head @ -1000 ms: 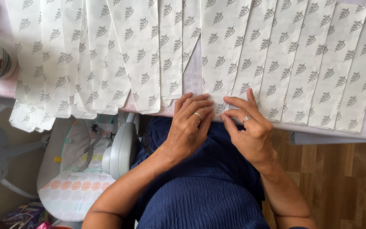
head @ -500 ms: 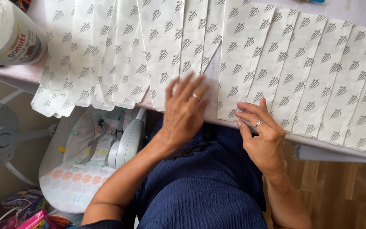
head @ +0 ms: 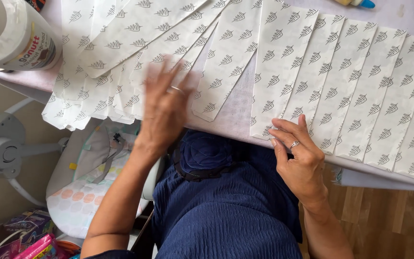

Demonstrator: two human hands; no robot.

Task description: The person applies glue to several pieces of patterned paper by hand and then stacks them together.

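- Head view: a pale surface (head: 408, 12) carries overlapping white paper strips (head: 341, 86) printed with leaf marks; a white jar (head: 13, 33) stands at its corner.
- The left hand (head: 166, 103), blurred, lies flat with spread fingers on the strips.
- The right hand (head: 298, 153) presses flat, fingers extended, on the strips' near ends.

A home, plainly — a table (head: 410, 17) spread with white paper strips (head: 312, 72) printed with small leaf marks, fanned in rows; below its edge sits a baby bouncer seat (head: 80, 192) with a pastel dotted pad; wood-plank flooring (head: 389, 220) runs on the right; a food jar (head: 13, 33) stands at the corner — domestic clutter, not a workshop.
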